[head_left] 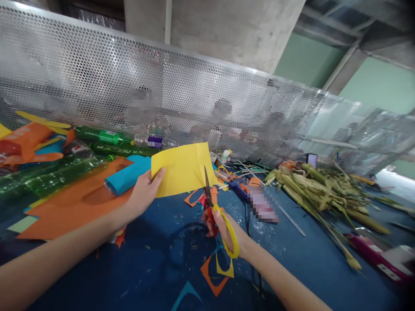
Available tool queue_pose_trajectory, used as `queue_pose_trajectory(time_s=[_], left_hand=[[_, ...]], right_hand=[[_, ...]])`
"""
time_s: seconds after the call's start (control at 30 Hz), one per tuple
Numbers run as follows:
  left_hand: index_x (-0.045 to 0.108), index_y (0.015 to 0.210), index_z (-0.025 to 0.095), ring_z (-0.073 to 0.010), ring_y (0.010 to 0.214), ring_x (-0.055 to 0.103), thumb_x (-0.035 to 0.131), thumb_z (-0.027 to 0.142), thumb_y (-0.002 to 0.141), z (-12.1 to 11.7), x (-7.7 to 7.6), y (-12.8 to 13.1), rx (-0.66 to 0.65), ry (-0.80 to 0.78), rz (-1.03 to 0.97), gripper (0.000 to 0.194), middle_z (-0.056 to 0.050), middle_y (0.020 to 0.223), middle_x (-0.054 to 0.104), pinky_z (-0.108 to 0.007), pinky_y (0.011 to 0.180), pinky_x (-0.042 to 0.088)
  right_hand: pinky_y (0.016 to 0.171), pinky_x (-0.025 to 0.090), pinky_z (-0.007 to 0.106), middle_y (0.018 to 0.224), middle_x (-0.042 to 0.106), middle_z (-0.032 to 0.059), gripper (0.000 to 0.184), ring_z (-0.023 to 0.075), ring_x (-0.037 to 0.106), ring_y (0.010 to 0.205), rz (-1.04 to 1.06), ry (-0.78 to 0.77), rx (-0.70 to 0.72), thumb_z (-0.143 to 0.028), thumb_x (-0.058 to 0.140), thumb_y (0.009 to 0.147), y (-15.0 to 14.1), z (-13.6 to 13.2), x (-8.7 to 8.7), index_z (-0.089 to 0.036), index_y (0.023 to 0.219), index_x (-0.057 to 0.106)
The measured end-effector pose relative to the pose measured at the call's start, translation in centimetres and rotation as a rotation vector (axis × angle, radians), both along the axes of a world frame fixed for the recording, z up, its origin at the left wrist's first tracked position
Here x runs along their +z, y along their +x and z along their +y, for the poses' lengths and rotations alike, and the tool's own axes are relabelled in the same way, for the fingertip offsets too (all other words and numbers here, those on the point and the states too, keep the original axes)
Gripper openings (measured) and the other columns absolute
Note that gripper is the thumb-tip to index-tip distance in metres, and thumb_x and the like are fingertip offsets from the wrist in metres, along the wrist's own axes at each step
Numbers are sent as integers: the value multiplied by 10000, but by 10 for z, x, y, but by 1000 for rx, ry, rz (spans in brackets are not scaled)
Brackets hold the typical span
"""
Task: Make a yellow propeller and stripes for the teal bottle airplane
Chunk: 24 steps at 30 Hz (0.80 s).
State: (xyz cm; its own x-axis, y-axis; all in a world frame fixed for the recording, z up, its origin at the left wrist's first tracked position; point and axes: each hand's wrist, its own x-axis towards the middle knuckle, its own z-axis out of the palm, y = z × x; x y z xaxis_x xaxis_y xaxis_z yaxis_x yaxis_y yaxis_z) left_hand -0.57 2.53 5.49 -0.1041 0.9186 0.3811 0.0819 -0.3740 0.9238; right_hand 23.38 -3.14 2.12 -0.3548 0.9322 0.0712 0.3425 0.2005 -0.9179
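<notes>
My left hand pinches the left edge of a sheet of yellow paper, thumb on the near face, and holds it up above the table. In my right hand is a pair of scissors with yellow and red handles. Their blades point up at the right part of the sheet, where a fold or crease runs down. Whether the blades are cutting the paper I cannot tell. Below the hands lie paper scraps: an orange offcut, a yellow offcut and a blue offcut.
Orange paper sheets, a rolled blue sheet and green plastic bottles lie at left. A blue glue gun is beyond the scissors. Dried corn husks spread at right, near a magenta box. A perforated metal screen stands behind.
</notes>
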Motion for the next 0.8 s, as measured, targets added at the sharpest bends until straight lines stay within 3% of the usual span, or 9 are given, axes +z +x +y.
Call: queue_pose_trajectory(time_s=[0.3, 0.8], left_hand=[[559, 1165, 170, -268, 933, 620, 493, 462, 807, 0, 2, 0, 49, -7, 22, 467, -86, 1060, 654, -330, 721, 536], [539, 1183, 153, -271, 978, 609, 493, 457, 818, -3, 3, 2, 21, -15, 10, 477, -91, 1100, 641, -317, 717, 544]], right_hand=[[564, 477, 273, 614, 454, -10, 559, 124, 502, 529, -35, 0, -5, -636, 236, 844, 1, -1, 0, -171, 858, 547], [536, 453, 265, 612, 490, 6, 511, 140, 498, 530, -46, 20, -63, -626, 250, 845, 1, 0, -5, -190, 770, 506]])
